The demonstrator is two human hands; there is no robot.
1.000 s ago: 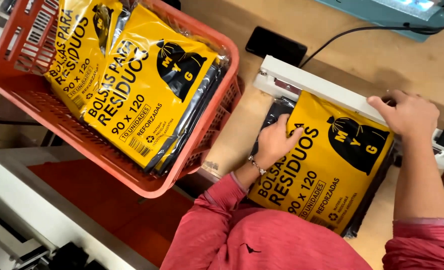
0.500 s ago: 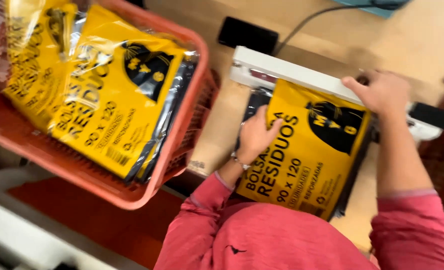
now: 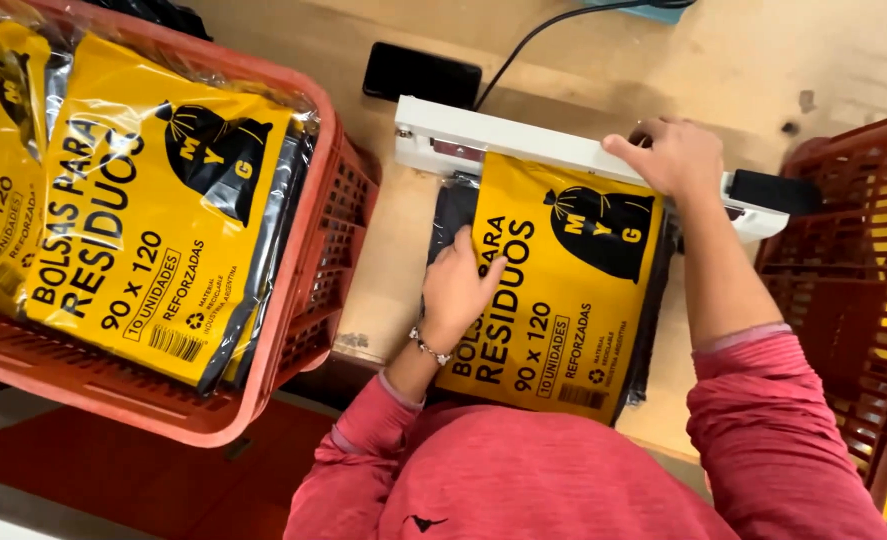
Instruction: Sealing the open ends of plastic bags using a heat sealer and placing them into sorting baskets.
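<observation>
A yellow pack of black bags [image 3: 563, 300] lies flat on the wooden table [image 3: 583, 60], its top edge under the white bar of a heat sealer [image 3: 503, 135]. My left hand [image 3: 458, 290] lies on the pack's left side, fingers spread on it. My right hand [image 3: 668, 155] presses down on the sealer's bar near its right end, close to the black handle [image 3: 773, 190]. Both arms wear red sleeves.
A red plastic crate [image 3: 308, 270] at the left holds several sealed yellow packs [image 3: 153, 210]. Another red crate [image 3: 853, 290] stands at the right edge. A black phone-like slab [image 3: 421, 73] and a black cable [image 3: 553, 30] lie behind the sealer.
The view has shifted right, bringing the right crate into sight. My hands keep the same places on the pack and the sealer bar.
</observation>
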